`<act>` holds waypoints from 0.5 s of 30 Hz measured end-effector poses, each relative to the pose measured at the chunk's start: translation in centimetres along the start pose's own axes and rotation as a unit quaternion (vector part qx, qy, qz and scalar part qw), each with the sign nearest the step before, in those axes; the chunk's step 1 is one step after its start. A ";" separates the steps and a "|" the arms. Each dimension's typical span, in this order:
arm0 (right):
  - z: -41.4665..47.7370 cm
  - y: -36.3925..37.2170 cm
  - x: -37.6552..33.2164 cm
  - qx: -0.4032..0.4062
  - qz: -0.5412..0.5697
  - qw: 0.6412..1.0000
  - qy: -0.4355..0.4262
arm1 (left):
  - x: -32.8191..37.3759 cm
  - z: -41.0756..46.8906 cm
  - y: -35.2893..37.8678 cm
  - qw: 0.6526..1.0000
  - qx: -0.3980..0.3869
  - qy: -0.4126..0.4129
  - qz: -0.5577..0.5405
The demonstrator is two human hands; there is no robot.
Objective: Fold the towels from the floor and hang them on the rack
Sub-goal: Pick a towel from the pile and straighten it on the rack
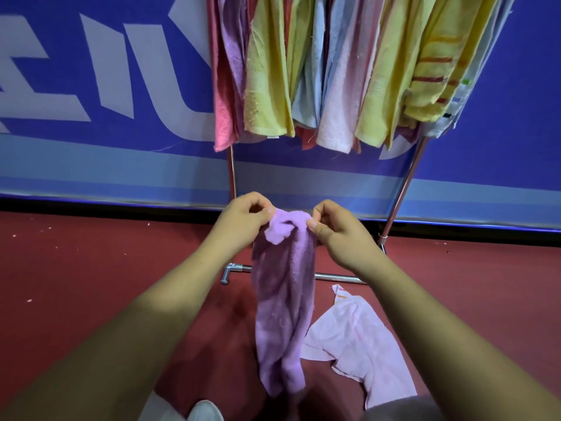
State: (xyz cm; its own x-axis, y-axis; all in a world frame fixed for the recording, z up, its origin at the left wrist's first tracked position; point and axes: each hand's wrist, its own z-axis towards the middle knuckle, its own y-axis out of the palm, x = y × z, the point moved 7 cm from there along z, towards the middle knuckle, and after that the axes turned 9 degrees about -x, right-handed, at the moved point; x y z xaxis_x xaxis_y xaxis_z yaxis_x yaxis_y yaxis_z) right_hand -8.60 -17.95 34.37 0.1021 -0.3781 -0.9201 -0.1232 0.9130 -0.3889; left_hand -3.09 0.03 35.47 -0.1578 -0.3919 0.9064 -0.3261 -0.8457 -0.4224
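Both hands are working close together in front of me: my left hand (243, 221) is pinching one side of the top edge of the purple towel (282, 299) between thumb and curled fingers, and my right hand (337, 235) is pinching the other side the same way, so neither is open and neither is holding anything else. I am gripping high on the edge, I judge, so that the cloth is hanging by its own weight and straightening before any fold. Right now it is dangling bunched and narrow between my forearms, its lower end reaching down towards the red floor (76, 284) near my shoe (205, 411), though I am not able to tell whether it is touching. A small flap is drooping beside my left thumb, which suggests I am not yet holding a true corner there. The rack (406, 183) is standing just beyond my hands, in front of the blue banner (106, 71), and it is already carrying a crowded row of hung towels (267, 86) in pink, purple, yellow and pale blue; its top rail is out of view. A pink towel (358, 335) is lying crumpled on the floor to my right, just beside the purple one, waiting its turn. I am judging the job well along, with these two left. Next I am expecting to spread my hands to open the edge, and the bunched cloth twisting is the risk.
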 end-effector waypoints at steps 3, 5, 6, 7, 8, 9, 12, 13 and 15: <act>0.0 -0.3 0.4 0.011 0.034 0.999 0.005 | 0.4 0.3 0.1 0.999 -0.008 0.035 0.032; 0.1 0.3 0.0 -0.023 0.065 0.998 -0.001 | 0.8 0.2 0.9 0.998 -0.045 0.052 0.015; 0.0 0.8 -0.3 -0.042 0.074 0.996 -0.003 | 1.0 0.0 1.3 0.997 -0.055 0.057 0.009; 0.0 1.3 -0.5 -0.060 0.080 0.995 -0.001 | 1.0 0.0 1.4 0.997 -0.054 0.058 0.005; -0.2 1.8 -0.8 -0.074 0.080 0.994 0.002 | 1.1 -0.1 1.5 0.997 -0.052 0.061 -0.001; -0.3 2.3 -1.0 -0.086 0.078 0.993 0.006 | 1.1 -0.1 1.5 0.997 -0.052 0.062 -0.007; -0.3 2.7 -0.9 -0.093 0.044 0.995 0.010 | 1.4 0.0 1.5 0.994 -0.068 0.082 -0.012; -0.2 2.5 -0.8 -0.081 0.030 0.996 0.003 | 1.5 0.0 1.5 0.994 -0.070 0.087 -0.005; -0.1 1.6 -0.4 -0.047 0.005 0.999 -0.004 | 1.7 0.0 1.6 0.993 -0.077 0.089 -0.001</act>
State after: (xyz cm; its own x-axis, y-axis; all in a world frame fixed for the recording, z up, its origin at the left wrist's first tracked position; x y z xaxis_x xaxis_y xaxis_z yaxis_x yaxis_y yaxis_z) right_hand -8.91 -16.40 34.13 0.1088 -0.3666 -0.9240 -0.2168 0.8984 -0.3819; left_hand -3.92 -1.99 36.35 -0.3158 -0.3088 0.8972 -0.4626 -0.7754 -0.4298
